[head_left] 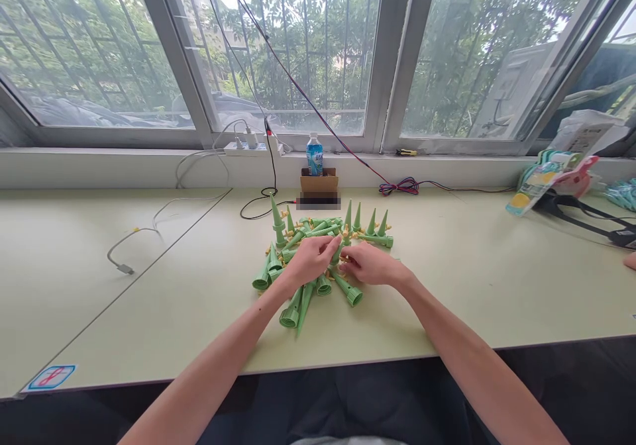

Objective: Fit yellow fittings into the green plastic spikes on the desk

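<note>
Green plastic plant watering spikes with small yellow valves lie in a pile in the middle of the table, some standing with points up. Over the pile, my left hand (pixel 314 258) is closed on a green watering spike (pixel 336 255), fingers pinched around its upper part. On its right side, my right hand (pixel 366 263) has curled fingers close to the same spike's body; what its fingertips grip is partly hidden. Just below the hands lies a loose spike (pixel 348 289) with its open socket towards the front. Another upright spike (pixel 277 223) stands at the pile's left.
Behind the pile is a small cardboard box (pixel 318 183) with a blue bottle (pixel 315 155). A white cable (pixel 124 268) lies on the left, coiled wires (pixel 400 187) at the back. Packaged items and a black strap (pixel 586 213) sit on the right, where another person's fingers (pixel 630 260) show.
</note>
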`<state>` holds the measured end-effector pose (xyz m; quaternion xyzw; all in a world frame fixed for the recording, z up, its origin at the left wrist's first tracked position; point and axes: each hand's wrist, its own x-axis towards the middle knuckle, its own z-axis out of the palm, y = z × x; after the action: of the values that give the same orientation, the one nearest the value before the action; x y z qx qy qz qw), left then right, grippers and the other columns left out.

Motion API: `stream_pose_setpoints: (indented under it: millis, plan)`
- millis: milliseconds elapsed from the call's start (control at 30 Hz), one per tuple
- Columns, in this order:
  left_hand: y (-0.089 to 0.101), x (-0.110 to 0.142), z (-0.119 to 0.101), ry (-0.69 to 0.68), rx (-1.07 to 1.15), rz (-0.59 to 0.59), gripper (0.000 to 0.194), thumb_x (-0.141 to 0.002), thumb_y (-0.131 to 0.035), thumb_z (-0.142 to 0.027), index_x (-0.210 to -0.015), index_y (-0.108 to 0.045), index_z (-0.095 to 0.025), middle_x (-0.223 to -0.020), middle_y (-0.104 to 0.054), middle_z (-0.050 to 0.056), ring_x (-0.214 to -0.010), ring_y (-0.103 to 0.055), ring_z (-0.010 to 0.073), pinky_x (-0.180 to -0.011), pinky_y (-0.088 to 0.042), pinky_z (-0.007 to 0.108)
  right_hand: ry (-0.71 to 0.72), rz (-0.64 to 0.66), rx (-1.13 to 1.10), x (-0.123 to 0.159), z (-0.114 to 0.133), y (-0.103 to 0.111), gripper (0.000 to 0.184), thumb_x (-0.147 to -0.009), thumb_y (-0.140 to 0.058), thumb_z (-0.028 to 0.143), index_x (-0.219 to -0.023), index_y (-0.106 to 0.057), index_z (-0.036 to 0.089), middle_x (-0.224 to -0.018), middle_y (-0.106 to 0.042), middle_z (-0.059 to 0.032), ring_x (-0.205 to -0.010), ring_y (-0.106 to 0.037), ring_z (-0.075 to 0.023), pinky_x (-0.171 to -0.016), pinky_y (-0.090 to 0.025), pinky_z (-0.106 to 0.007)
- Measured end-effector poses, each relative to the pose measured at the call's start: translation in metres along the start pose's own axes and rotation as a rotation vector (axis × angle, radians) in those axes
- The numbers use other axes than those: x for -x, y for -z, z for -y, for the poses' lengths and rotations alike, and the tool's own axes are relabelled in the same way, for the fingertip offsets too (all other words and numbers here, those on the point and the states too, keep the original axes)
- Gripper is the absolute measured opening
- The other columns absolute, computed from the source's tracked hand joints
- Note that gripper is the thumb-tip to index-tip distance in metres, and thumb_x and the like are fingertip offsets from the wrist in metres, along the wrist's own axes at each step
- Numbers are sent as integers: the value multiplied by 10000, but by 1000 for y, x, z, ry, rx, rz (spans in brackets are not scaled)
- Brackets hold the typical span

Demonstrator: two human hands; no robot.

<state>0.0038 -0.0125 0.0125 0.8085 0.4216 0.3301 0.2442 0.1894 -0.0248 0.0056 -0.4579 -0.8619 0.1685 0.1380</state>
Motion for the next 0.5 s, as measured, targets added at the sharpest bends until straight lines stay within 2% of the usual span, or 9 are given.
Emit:
stream_pose_setpoints:
  millis: [167,500]
  plan:
    - [2,-1,2,3,13,17,496,-946,-404,-531,-586,-463,-195,-565,-555,9,-524,-480,157,-521,-302,294,18,-11,4,-1,-2,-1,254,-907,-461,216,-683,-341,201,-570,-408,39,-518,-353,-106,-541,-248,-261]
    - [4,-1,3,22,85,14,478,-922,-440,-561,-618,-510,-198,-584,-573,18,-518,-545,156,-485,-381,278,49,-53,41,-1,0,-2,329,-951,-445,256,-657,-306,201,-551,-369,43,-514,-292,-103,-527,-217,-263]
